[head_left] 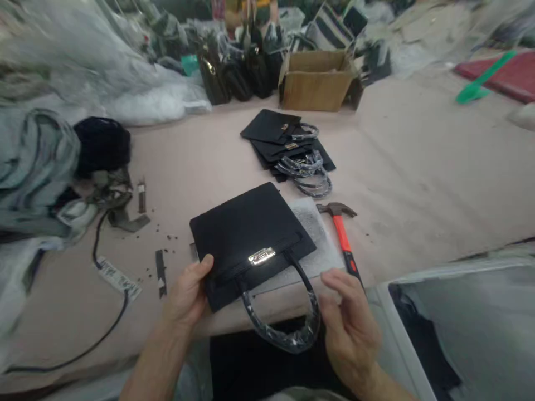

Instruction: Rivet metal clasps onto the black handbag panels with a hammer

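Note:
A flat black handbag [246, 234] with a shiny metal clasp [261, 256] lies on a grey foam pad [317, 234] near the table's front edge. Its plastic-wrapped handle [284, 334] hangs over the edge. My left hand [188, 295] grips the bag's near left corner, thumb on top. Just right of the handle hovers my right hand [351, 328], fingers loosely spread and holding nothing. A hammer with an orange handle [343, 236] lies beside the pad, close to my right hand.
A stack of similar black bags [288, 150] lies farther back, with a cardboard box [317, 81] and upright bags [234, 72] behind. Cloth piles [37, 167], a black cable [100, 328] and small scraps sit at left. A grey bin [468, 328] is at right.

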`<control>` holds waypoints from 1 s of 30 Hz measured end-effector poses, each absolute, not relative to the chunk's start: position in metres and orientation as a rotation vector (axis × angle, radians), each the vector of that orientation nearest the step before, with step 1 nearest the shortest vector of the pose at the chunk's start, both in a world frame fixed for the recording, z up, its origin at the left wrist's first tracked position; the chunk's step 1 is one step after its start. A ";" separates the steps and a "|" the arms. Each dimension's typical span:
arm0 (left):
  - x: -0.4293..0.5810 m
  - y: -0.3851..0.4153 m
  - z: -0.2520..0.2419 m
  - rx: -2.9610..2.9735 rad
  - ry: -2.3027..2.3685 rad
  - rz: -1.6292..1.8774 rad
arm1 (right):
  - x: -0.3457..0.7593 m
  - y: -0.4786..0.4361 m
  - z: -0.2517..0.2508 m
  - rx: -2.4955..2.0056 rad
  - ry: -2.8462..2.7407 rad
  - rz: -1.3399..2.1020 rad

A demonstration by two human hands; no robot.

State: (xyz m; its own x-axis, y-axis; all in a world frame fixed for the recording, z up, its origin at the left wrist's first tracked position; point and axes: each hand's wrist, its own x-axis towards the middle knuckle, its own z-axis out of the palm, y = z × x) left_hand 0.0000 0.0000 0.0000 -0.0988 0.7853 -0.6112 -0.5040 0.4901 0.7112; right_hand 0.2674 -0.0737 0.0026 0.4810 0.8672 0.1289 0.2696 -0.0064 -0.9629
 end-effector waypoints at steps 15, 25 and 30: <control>-0.008 -0.007 0.003 0.451 1.286 0.787 | 0.267 -0.039 0.004 -1.031 -0.414 1.805; 0.017 -0.003 0.026 1.515 2.199 0.756 | 0.268 -0.046 -0.018 -1.065 -0.483 1.746; 0.061 -0.008 0.053 2.429 1.384 0.794 | 0.262 -0.052 -0.020 -1.043 -0.526 1.807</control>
